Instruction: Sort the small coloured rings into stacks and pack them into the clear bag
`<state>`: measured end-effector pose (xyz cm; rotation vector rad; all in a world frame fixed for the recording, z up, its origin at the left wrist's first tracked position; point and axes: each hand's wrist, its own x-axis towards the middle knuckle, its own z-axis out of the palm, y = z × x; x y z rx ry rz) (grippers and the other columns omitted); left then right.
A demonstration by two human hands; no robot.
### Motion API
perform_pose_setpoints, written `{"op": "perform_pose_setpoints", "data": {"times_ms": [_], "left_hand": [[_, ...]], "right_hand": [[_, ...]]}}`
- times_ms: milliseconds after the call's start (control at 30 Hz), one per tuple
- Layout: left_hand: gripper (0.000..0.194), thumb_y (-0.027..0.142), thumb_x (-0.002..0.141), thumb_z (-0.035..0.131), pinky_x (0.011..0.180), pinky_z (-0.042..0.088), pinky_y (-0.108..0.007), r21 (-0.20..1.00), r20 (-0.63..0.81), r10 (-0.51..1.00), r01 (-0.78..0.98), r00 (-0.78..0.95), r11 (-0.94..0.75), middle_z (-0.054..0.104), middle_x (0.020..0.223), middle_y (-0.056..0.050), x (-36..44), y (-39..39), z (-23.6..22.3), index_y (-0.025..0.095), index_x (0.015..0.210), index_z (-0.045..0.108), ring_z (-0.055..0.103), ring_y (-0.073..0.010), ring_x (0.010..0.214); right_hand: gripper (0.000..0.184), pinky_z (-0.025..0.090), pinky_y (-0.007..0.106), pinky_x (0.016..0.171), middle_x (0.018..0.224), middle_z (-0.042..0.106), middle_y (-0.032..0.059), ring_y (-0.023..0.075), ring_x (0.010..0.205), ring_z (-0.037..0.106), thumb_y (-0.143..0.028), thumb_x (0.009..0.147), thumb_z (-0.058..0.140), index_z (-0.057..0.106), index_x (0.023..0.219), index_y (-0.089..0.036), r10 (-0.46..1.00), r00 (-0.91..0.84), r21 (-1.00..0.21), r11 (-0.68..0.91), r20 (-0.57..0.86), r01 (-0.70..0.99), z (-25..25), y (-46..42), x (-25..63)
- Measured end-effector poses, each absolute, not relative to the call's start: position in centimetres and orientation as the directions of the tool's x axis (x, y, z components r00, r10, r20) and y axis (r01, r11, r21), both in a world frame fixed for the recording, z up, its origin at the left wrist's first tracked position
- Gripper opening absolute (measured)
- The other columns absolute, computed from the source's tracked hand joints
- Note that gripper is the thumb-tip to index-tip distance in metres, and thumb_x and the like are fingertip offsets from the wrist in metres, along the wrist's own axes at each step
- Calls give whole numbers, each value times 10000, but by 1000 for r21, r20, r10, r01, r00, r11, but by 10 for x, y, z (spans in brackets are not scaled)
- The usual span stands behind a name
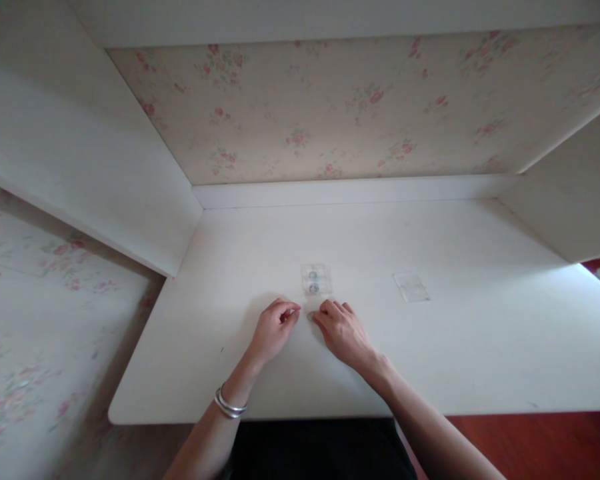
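Note:
A small clear plastic box (326, 274) with compartments lies on the white desk just beyond my hands. Inside it are a greenish round piece (313, 275) and a darker round piece (314, 289). My right hand (344, 330) is closed, its thumb and forefinger at a small greyish round piece (311, 316) on the near side of the box. To the left, my left hand (275, 327) has thumb and forefinger pinched together; whatever is between the tips is too small to make out. The two hands are slightly apart.
A flat clear plastic lid (411, 287) lies on the white desk (460, 347) to the right. White panels (145, 167) flank the desk, and a floral back wall (300, 113) rises behind it. The desk's front edge is close to my body.

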<state>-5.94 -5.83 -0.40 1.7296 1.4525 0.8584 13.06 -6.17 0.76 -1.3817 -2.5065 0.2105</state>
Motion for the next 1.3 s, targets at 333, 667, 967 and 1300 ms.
{"op": "perform_pose_setpoints", "data": {"times_ms": [333, 667, 967, 1300], "left_hand": [[235, 225, 853, 526, 784, 445, -314, 616, 61, 922, 713, 382, -336, 615, 978, -40, -50, -71, -5, 252, 1060, 633, 581, -172, 879], [143, 237, 858, 534, 751, 415, -308, 568, 53, 928, 753, 369, -332, 620, 927, -31, -49, -72, -3, 242, 937, 653, 571, -169, 863], [153, 231, 881, 505, 765, 407, -324, 591, 45, 926, 737, 376, -328, 618, 868, -26, -49, -72, -7, 212, 815, 643, 574, -163, 809], [189, 285, 911, 453, 792, 474, -274, 744, 146, 938, 590, 314, -313, 559, 901, -40, -41, -44, 7, 191, 894, 617, 570, -135, 817]], "right_hand": [[200, 339, 279, 725, 887, 571, 44, 143, 768, 511, -243, 922, 452, 649, 937, -213, 894, -356, -352, 436, 271, 828, 8, -43, 136], [213, 366, 274, 696, 871, 586, 39, 135, 749, 545, -253, 899, 476, 686, 869, -235, 890, -352, -351, 442, 291, 826, 6, -5, 128], [269, 431, 249, 602, 834, 574, 46, 129, 687, 539, -357, 895, 460, 695, 894, -225, 942, -77, -609, 273, 327, 745, 6, -26, 157], [233, 408, 281, 723, 834, 576, 49, 143, 753, 556, -308, 908, 462, 682, 929, -232, 923, -248, -482, 367, 294, 795, -4, -68, 161]]}}
